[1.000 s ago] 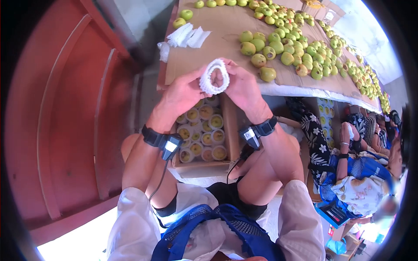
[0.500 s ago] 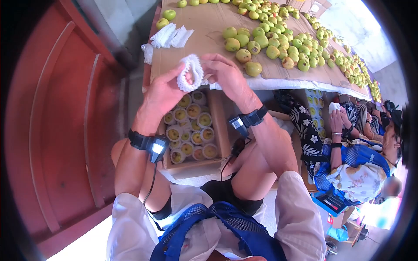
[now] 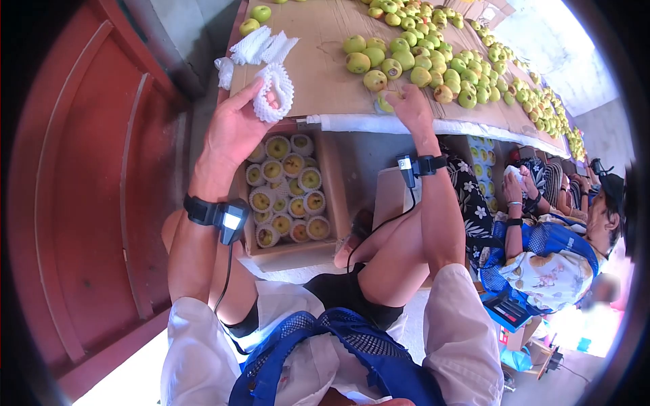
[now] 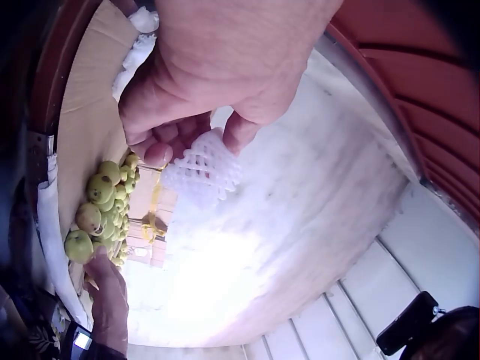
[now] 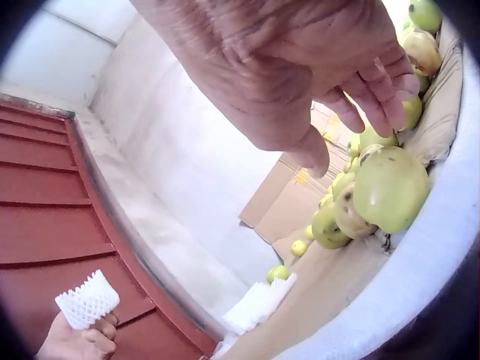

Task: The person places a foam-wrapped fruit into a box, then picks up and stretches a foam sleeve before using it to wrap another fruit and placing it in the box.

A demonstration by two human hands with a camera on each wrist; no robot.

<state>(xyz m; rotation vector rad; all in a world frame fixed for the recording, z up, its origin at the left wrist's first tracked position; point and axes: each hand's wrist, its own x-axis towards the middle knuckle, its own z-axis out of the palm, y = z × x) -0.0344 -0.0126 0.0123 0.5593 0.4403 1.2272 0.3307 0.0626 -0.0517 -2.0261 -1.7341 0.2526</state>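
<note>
My left hand (image 3: 230, 132) holds up a white foam net sleeve (image 3: 283, 86), pinched between thumb and fingers beside the table's near edge. In the left wrist view the sleeve's mesh (image 4: 204, 174) hangs from the fingertips. My right hand (image 3: 414, 111) is over the near edge of the apple pile, its fingers reaching around a green apple (image 3: 383, 103). Seen from the right wrist, the thumb stands apart from the fingers, and a large green apple (image 5: 391, 189) lies just below them. Whether the fingertips touch an apple I cannot tell.
Many apples (image 3: 467, 74) spread over the cardboard-covered table (image 3: 318, 81). More foam sleeves (image 3: 261, 47) lie at its left corner. Below, a carton (image 3: 338, 183) holds apples in foam sleeves. A red metal door (image 3: 88, 183) stands at left; another person (image 3: 542, 264) sits at right.
My right hand has left the foam sleeve and moved right to the apples. The left hand still holds the sleeve, now further left in view.
</note>
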